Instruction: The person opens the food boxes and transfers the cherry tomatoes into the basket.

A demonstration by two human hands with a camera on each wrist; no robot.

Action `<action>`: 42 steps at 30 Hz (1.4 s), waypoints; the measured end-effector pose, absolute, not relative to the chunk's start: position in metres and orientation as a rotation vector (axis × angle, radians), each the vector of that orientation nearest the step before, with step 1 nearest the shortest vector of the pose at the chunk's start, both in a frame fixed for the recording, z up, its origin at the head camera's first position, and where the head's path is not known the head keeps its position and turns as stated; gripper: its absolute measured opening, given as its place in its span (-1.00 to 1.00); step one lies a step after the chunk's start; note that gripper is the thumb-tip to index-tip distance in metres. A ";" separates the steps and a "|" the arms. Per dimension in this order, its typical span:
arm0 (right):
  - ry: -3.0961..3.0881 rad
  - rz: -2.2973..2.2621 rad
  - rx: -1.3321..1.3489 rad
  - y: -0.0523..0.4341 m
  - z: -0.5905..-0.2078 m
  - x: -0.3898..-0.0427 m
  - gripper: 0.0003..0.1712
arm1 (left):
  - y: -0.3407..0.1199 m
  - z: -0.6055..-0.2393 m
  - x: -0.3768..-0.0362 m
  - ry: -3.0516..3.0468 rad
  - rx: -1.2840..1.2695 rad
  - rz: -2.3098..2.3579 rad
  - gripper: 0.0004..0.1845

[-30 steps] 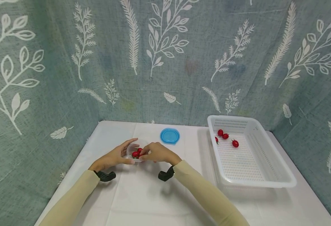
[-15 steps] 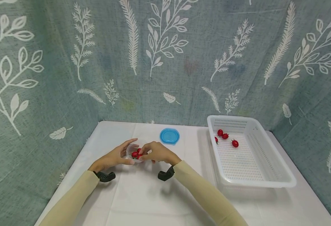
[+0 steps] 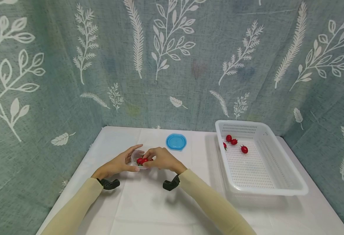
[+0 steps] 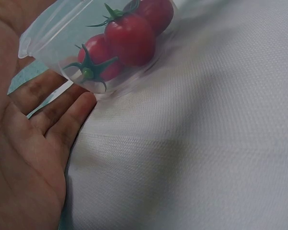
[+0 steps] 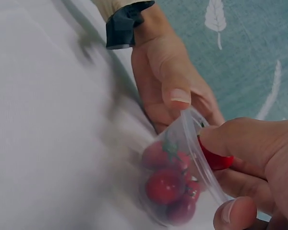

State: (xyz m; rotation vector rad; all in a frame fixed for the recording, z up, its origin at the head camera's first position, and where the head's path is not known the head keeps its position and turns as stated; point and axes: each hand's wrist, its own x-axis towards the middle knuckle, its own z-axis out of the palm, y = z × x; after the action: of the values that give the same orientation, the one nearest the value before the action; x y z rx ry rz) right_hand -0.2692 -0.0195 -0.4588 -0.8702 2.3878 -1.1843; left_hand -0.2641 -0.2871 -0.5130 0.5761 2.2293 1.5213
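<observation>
Pinched by the right hand (image 3: 163, 159), a tomato (image 5: 218, 160) is held at the clear cup (image 5: 178, 133); filling seems underway, release below needed.

Left wrist view: top edge cuts clear cup (image 4: 67, 40) and rear tomato (image 4: 158, 14); left edge cuts left hand (image 4: 33, 143), which is also partly hidden behind cup.

Right wrist view: right hand (image 5: 266, 153) runs off right and bottom edges, partly hides pinched tomato (image 5: 218, 157); tomatoes in cup (image 5: 165, 186) hazy through cloudy wall; shadows (image 5: 113, 110) on counter (image 5: 38, 124) blurred.

Head view: right hand hides right part of cup, contents too small to count; wall of white basket (image 3: 254, 169) partly hides leftmost tomato there (image 3: 225, 145); both sleeves (image 3: 75, 205) cut by bottom edge.
</observation>
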 end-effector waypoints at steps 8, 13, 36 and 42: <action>2.509 -1.160 -0.968 -0.011 -0.446 -0.268 -0.73 | -0.285 -0.513 -0.264 2.232 0.569 1.511 0.11; 2.543 -1.187 -0.970 -0.001 -0.436 -0.268 -0.75 | -0.285 -0.514 -0.263 2.234 0.555 1.507 0.10; 2.690 -1.206 -0.918 0.062 -0.396 -0.275 -0.75 | -0.285 -0.511 -0.265 2.259 0.563 1.497 0.12; 2.727 -1.224 -0.874 0.080 -0.394 -0.275 -0.78 | -0.285 -0.513 -0.265 2.227 0.584 1.534 0.10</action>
State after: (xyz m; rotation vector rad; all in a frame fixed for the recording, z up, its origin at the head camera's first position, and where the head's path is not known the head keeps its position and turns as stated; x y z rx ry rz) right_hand -0.2753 0.0798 -0.3945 -0.8738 2.7274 -1.2239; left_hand -0.2648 -0.2849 -0.5128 0.5838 2.2265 1.5342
